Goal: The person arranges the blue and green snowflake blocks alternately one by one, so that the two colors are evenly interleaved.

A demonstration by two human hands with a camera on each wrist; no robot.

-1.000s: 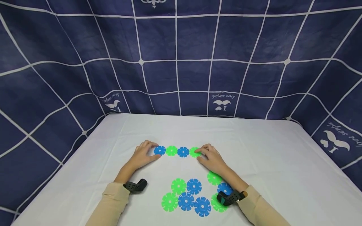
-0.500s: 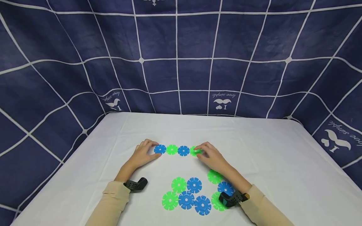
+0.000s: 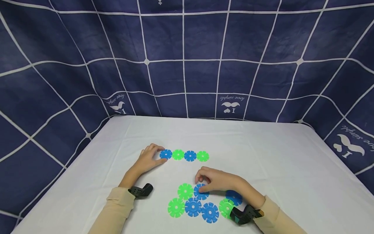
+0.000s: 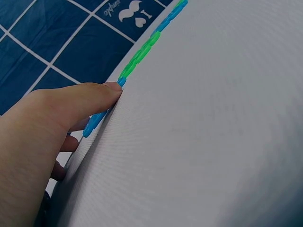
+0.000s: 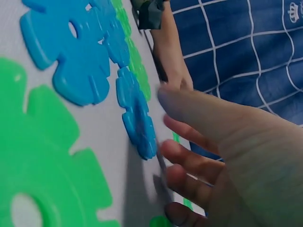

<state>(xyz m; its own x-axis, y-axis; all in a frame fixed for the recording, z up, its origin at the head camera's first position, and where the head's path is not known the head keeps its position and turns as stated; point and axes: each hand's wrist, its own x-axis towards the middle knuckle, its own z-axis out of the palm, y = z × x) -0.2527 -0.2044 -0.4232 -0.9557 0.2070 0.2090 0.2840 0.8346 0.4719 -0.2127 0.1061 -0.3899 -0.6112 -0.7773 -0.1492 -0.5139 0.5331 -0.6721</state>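
Four-part wording aside, a row of joined-looking notched plastic discs lies on the white cloth, alternating blue and green. My left hand (image 3: 147, 160) holds the blue disc (image 3: 166, 151) at the row's left end between thumb and fingers; the left wrist view shows the thumb (image 4: 111, 90) against its edge. A green disc (image 3: 203, 153) ends the row on the right. My right hand (image 3: 220, 179) hovers over another blue disc (image 3: 201, 197) in the nearer group, fingers loosely bent. In the right wrist view a gap shows between the thumb and that blue disc (image 5: 135, 113).
Nearer me lie more loose discs, among them a green disc (image 3: 176, 213), a blue disc (image 3: 210, 218) and a green disc (image 3: 225, 213) partly behind the right wrist camera (image 3: 243, 215). A dark blue curtain (image 3: 201, 78) hangs behind the white-covered table (image 3: 277, 162).
My right hand has left the green disc at the row's right end and come back toward me, over the nearer discs. The left hand stays at the row's left end.
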